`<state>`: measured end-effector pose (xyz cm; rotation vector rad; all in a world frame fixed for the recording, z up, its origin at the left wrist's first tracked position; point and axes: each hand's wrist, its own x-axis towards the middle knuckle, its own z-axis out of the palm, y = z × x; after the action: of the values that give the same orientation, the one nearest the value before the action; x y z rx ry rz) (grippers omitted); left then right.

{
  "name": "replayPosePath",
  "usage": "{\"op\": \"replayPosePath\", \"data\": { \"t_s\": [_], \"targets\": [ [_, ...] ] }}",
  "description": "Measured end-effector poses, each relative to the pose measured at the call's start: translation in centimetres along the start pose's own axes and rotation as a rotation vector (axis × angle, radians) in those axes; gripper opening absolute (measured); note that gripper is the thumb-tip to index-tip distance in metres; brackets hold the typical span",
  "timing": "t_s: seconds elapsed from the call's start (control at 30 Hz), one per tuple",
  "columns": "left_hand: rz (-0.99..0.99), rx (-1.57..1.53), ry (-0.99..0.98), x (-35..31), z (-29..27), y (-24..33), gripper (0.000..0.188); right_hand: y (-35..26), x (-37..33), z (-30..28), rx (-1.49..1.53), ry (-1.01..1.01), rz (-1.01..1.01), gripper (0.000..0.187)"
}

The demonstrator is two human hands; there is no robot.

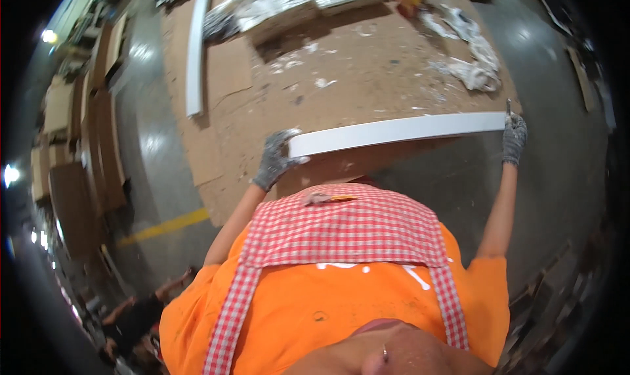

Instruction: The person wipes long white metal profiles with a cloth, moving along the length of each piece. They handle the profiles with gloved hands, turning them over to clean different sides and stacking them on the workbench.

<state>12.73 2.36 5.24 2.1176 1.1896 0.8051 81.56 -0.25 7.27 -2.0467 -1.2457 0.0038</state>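
One white strip (400, 131), left fingers (285, 136) clasping one end, right fingers (516, 123) pinching a slim object (508, 106).

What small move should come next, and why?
Probably hold the left hand steady and ease the slim tool against the right end of the white strip: the left hand grips the strip's left end, and the right hand has the tool at the other. The tool's exact kind is too small to tell.

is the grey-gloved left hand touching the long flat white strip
Touching: the head view shows the grey-gloved left hand gripping one end of the long flat white strip.
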Motion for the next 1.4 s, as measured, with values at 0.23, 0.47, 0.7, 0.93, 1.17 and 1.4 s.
{"op": "replayPosePath", "data": {
  "t_s": [0.23, 0.47, 0.7, 0.93, 1.17, 1.4],
  "targets": [
    [-0.168, -0.015, -0.003, -0.5, 0.6, 0.3, 0.074, -35.0, -19.7, 11.3, 0.422, -0.839, -0.349, 0.018],
    [-0.096, -0.103, 0.058, -0.8, 1.4, -0.9, 0.071, -40.4, -23.0, 15.7, 0.198, -0.988, -0.686, 0.018],
    [-0.046, -0.067, 0.122, -0.7, 1.3, -0.5, 0.065, -34.2, -20.7, 12.7, 0.013, -0.613, -0.397, 0.013],
    [-0.058, -0.059, 0.095, -0.6, 2.0, -1.5, 0.064, -39.9, -22.7, 14.0, 0.313, -0.889, -0.616, 0.018],
    [-0.098, -0.046, 0.062, -0.3, 0.6, 0.3, 0.064, -34.0, -20.8, 12.2, -0.021, -0.703, -0.549, 0.015],
    [-0.126, -0.190, 0.083, -0.2, 1.3, 0.6, 0.063, -34.7, -20.4, 11.2, 0.124, -0.617, -0.744, 0.013]
  ]
}}
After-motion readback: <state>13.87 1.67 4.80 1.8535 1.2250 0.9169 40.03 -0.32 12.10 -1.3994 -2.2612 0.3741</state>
